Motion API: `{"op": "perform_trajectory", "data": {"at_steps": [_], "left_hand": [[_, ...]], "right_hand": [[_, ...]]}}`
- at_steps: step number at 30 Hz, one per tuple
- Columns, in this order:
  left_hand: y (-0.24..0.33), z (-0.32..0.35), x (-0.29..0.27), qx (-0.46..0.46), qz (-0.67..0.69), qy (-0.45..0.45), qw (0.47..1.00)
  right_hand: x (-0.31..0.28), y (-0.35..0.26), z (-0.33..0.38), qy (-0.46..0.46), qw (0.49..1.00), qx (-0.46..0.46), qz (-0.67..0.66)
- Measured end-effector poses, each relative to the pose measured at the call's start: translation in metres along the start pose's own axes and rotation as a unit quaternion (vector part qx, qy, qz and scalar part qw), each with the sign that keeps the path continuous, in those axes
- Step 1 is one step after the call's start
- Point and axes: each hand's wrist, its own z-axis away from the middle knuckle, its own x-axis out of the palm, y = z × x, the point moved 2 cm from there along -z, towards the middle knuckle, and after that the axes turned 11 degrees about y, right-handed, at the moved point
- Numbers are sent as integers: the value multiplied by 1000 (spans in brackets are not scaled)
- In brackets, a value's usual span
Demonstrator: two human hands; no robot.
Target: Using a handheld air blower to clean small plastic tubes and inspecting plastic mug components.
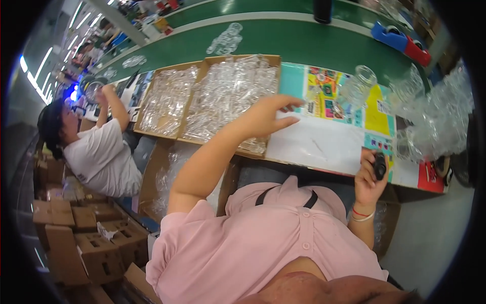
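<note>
My left hand [271, 115] hovers over the worktop by the right edge of a shallow cardboard box [280, 76]. Its fingers and thumb are apart and nothing shows between them. At the table's front edge on the right, my right hand [368, 177] is closed around a small black rounded object [379, 165] whose kind I cannot make out. Clear plastic pieces [230, 93] in a tangled layer fill the box beside my left hand. Beyond that hand, a clear rounded plastic piece [360, 86] rests on the colourful printed sheets [324, 91].
A second box of clear pieces [164, 99] adjoins on the left. Clear plastic bundles [435, 119] crowd the right end. A blue and red tape dispenser [402, 43] stands on the green surface [298, 38] behind. On the left, a co-worker [104, 162] sits near stacked cartons [98, 243].
</note>
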Motion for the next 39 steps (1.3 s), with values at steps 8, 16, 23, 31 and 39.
{"op": "perform_trajectory", "data": {"at_steps": [8, 16, 23, 31, 39], "left_hand": [[-112, 110, -134, -203, -110, 349, 908], [-158, 64, -153, -127, -423, 281, 852], [-117, 57, -156, -42, -344, 384, 856], [32, 99, -48, 9, 301, 322, 898], [67, 105, 22, 7, 361, 250, 899]], "right_hand": [[-2, 1, -2, 0, 999, -16, 51], [5, 32, 1, 4, 995, -15, 94], [8, 35, 14, -7, 993, -51, 102], [21, 40, 12, -18, 994, -37, 106], [67, 79, 25, 2, 904, -320, 282]]}}
